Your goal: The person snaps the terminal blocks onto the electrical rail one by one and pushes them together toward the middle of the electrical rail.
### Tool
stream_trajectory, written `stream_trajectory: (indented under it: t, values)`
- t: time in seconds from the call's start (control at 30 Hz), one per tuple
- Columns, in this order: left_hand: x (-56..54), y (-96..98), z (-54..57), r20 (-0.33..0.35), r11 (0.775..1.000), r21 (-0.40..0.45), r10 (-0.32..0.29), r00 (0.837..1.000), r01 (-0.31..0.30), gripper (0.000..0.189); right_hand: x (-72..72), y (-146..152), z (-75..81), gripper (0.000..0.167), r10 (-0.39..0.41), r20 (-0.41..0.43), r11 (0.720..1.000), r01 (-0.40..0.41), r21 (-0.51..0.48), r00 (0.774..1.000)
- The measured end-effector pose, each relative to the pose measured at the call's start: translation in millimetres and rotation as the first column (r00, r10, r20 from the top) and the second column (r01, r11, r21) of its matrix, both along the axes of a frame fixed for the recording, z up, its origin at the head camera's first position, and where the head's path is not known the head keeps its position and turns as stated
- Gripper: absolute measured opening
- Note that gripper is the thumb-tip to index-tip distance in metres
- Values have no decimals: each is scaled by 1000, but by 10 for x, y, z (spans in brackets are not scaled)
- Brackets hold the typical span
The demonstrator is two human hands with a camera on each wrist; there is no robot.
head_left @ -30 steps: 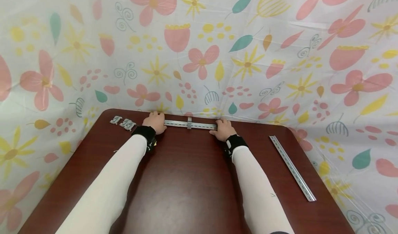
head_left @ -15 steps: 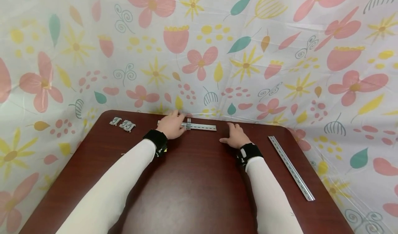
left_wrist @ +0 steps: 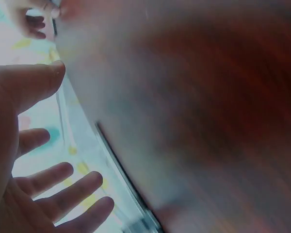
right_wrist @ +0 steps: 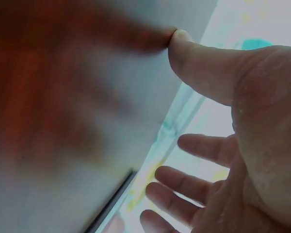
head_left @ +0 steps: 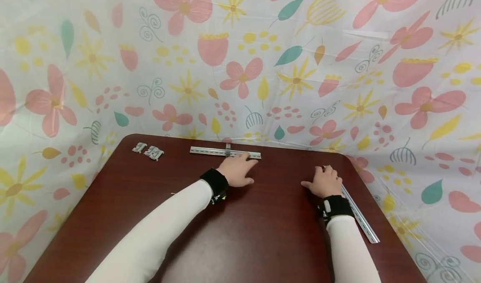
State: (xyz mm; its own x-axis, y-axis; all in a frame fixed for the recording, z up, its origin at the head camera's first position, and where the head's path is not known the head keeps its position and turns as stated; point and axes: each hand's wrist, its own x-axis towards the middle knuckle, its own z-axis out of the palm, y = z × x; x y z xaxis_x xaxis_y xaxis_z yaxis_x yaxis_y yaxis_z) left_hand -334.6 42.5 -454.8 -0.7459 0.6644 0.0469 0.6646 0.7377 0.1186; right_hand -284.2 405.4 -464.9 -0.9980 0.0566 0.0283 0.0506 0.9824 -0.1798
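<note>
A slotted metal DIN rail [head_left: 208,151] lies along the table's far edge, with a small metal clip-like piece [head_left: 228,149] across its middle. My left hand [head_left: 237,170] is just in front of that rail's right half, fingers spread, holding nothing. In the left wrist view the rail [left_wrist: 122,170] runs beyond the fingers. On the right side lies a second slotted rail [head_left: 360,216], pointing toward me. My right hand [head_left: 324,182] hovers at its far end and covers it. The right wrist view shows that hand's loose fingers [right_wrist: 177,194] with nothing between them.
Two small groups of grey clip-like pieces [head_left: 154,152] lie at the far left of the brown table [head_left: 225,241]. A flower-patterned curtain [head_left: 240,103] hangs close behind the table's far edge and along its sides.
Both hands have let go of the far rail's ends. The left hand has moved right and toward me; the right hand has moved right to the second rail. Both rails look unmoved.
</note>
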Motion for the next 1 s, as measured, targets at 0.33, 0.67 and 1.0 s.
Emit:
stream_trajectory:
  t: [0.33, 0.67, 1.0]
  values:
    - [348, 608, 1, -20, 988, -95, -122, 992, 120, 70, 322, 387, 37, 106, -131, 64, 991, 132, -9, 989]
    - [676, 1003, -87, -40, 970, -148, -198, 979, 191, 67, 569, 716, 128, 113, -212, 159, 971, 226, -74, 964]
    - [841, 1339, -205, -57, 963, -160, -227, 972, 216, 67, 711, 883, 224, 106, -252, 249, 957, 279, -82, 935]
